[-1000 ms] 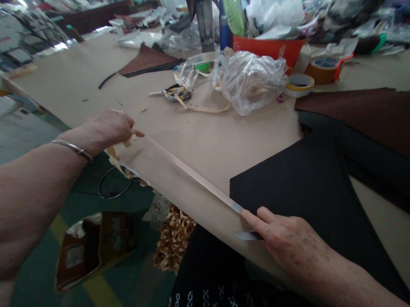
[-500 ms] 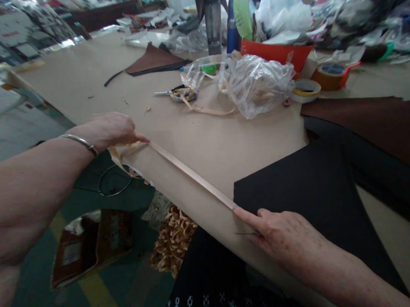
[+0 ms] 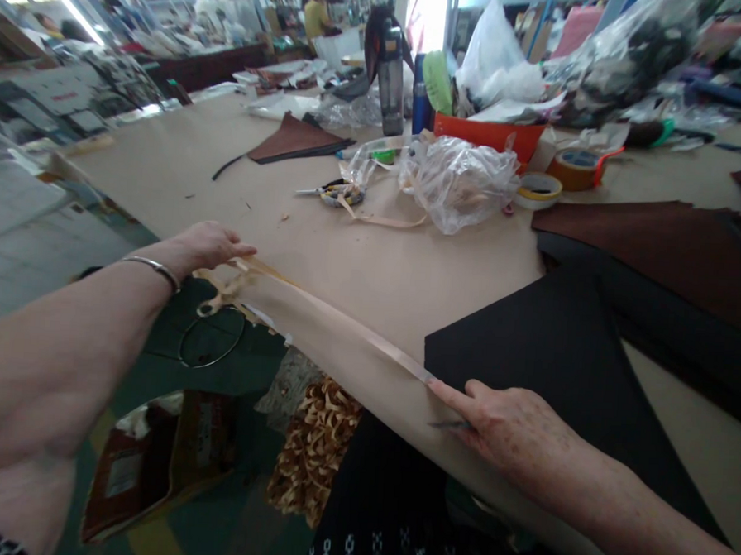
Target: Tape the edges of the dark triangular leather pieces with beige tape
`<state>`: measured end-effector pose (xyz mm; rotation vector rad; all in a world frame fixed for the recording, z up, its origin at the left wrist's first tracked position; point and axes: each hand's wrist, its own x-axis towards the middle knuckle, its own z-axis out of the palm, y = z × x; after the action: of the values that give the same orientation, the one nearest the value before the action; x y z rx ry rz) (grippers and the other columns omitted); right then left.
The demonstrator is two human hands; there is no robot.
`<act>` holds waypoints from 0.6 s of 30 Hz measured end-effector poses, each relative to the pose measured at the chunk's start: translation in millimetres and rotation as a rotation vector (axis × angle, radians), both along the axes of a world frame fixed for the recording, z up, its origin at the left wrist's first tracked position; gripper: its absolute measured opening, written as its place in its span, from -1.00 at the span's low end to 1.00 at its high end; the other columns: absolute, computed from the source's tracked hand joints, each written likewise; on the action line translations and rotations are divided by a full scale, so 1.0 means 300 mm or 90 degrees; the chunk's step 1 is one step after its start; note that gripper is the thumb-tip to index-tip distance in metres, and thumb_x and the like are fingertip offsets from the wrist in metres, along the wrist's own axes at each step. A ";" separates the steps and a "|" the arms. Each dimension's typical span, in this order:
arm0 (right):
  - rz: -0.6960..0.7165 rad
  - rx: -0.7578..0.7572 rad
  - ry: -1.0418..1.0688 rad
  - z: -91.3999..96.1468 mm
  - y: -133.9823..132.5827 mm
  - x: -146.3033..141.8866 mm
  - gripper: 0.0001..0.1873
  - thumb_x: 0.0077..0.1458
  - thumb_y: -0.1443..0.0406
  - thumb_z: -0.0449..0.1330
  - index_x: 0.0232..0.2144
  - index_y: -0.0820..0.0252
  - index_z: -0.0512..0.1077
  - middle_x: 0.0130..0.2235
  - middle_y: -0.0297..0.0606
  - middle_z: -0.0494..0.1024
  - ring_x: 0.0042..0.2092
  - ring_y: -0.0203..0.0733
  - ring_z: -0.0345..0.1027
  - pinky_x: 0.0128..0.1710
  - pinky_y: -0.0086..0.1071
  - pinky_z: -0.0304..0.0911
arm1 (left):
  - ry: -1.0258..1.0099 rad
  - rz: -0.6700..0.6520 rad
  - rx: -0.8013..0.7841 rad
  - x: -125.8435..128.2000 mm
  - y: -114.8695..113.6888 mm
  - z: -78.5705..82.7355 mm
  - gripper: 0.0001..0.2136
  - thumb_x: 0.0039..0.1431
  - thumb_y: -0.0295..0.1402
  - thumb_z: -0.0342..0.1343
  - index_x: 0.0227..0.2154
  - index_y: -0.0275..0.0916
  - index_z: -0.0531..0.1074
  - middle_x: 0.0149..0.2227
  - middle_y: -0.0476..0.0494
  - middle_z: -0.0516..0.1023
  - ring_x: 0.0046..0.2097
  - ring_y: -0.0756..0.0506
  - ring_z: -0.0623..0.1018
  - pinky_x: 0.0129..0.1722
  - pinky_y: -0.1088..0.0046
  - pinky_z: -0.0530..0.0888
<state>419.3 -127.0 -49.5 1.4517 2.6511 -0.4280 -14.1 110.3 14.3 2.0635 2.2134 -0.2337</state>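
A narrow pale tape strip (image 3: 355,326) runs across the beige tabletop close to its front edge. My left hand (image 3: 214,244), with a bangle at the wrist, pinches the far end; the strip looks yellowish and twisted there, and loose curls of tape (image 3: 221,290) hang below. At the near end, the outstretched index finger of my right hand (image 3: 512,422) presses the strip down beside the corner of a black sheet (image 3: 517,327). From under that hand's curled fingers pokes a thin metal tip (image 3: 446,425); the rest of the tool is hidden.
Yellow-and-black handled pliers (image 3: 338,193), a crumpled clear bag (image 3: 456,183), tape rolls (image 3: 540,189) and an orange bin (image 3: 486,133) stand farther back. Brown pieces (image 3: 652,234) lie at right. Below the edge are a cardboard box (image 3: 162,457) and a heap of tan curls (image 3: 315,457).
The view has tilted up a little. Near my left hand the strip, flat and straight before, now shows a yellowish twist. My right hand keeps its place on the near end.
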 end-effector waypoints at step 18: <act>-0.246 -0.193 0.386 0.069 0.029 0.012 -0.73 0.27 0.19 -0.14 -0.32 0.17 0.27 -0.45 -0.36 0.38 -0.40 -0.29 0.27 -0.36 -0.39 0.14 | -0.266 -0.495 0.056 0.635 -0.501 -0.096 -0.76 0.19 -0.26 0.06 -0.15 -0.24 0.47 -0.06 -0.16 0.51 -0.02 -0.09 0.45 0.03 0.39 0.37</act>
<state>423.0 -118.4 -28.7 1.9633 2.4953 -1.4384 176.5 -40.1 -14.4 2.6180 1.1433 0.2276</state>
